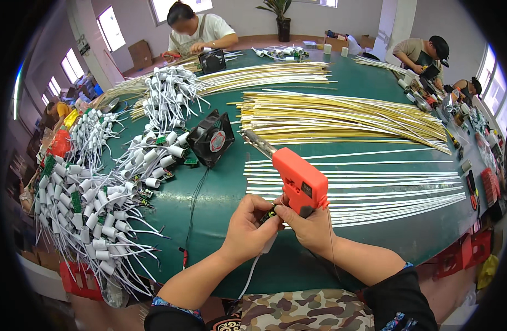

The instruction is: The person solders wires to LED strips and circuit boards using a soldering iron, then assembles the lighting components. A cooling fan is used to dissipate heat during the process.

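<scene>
Both my hands are together over the near part of the green table (203,243). My right hand (311,227) is closed round the handle of a red soldering gun (302,175), whose metal tip points up and to the left. Closed in a pinch, my left hand (247,229) holds a small dark circuit board (269,214), partly hidden by the fingers; the right fingertips are close against it. Below the left fingers hangs a white cylindrical lamp holder (269,243) with a white cable (251,273). White light strips (375,182) lie in rows beyond my right hand.
A black fan (211,138) stands left of the gun's tip, its wires trailing nearer. White lamp holders with wires (93,215) are heaped at left. A thick strip bundle (341,118) lies farther back. People work at the far left (201,33) and far right (421,55).
</scene>
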Demonstrator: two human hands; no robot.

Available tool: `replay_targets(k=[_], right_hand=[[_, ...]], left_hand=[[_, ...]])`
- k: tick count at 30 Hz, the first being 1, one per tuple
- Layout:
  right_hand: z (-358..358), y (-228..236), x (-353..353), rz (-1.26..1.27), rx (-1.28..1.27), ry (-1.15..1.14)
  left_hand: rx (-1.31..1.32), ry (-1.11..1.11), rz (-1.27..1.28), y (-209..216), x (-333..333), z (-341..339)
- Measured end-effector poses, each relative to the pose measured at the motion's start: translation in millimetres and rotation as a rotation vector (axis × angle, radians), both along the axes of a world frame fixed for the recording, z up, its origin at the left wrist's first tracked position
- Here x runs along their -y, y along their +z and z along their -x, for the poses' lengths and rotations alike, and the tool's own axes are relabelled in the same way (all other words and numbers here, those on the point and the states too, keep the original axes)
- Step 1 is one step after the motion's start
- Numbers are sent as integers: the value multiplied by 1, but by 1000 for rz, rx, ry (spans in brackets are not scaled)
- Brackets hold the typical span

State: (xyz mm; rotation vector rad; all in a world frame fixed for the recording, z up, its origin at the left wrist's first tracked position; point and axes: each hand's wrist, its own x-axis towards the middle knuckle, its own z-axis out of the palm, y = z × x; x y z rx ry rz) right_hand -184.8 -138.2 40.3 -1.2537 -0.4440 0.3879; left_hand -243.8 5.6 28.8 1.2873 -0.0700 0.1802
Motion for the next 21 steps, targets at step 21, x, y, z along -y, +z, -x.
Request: replay_targets(k=[21], right_hand=[[-21, 10, 18, 125, 351, -183]], left_hand=[[-327, -196, 12, 30, -10, -5]])
